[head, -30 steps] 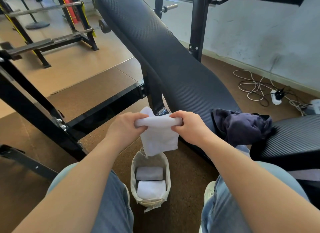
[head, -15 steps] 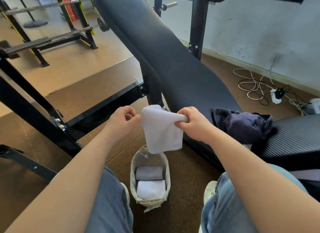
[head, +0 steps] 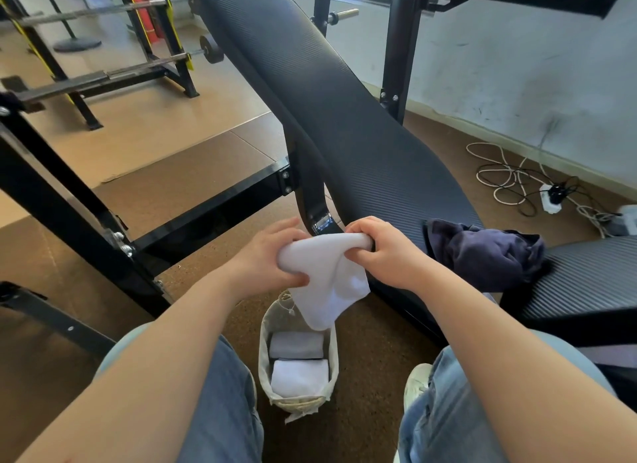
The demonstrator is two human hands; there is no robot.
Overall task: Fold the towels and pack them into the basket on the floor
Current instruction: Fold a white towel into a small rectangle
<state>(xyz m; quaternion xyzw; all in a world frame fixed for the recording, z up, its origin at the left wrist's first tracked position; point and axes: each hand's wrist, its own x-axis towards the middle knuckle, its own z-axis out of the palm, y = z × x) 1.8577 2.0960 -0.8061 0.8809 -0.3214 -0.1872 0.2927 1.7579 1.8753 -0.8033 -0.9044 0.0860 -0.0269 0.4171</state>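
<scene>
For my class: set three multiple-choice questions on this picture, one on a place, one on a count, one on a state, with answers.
1. Where is the basket? A on a table; B on the floor; C on a chair.
2. How many folded towels lie in it? A none; B two; C four.
3. The white towel is: A held in both hands; B spread flat; C rolled up.
Answers: 1 B, it stands on the floor; 2 B, two white folds show; 3 A, left hand and right hand both grip it.
</scene>
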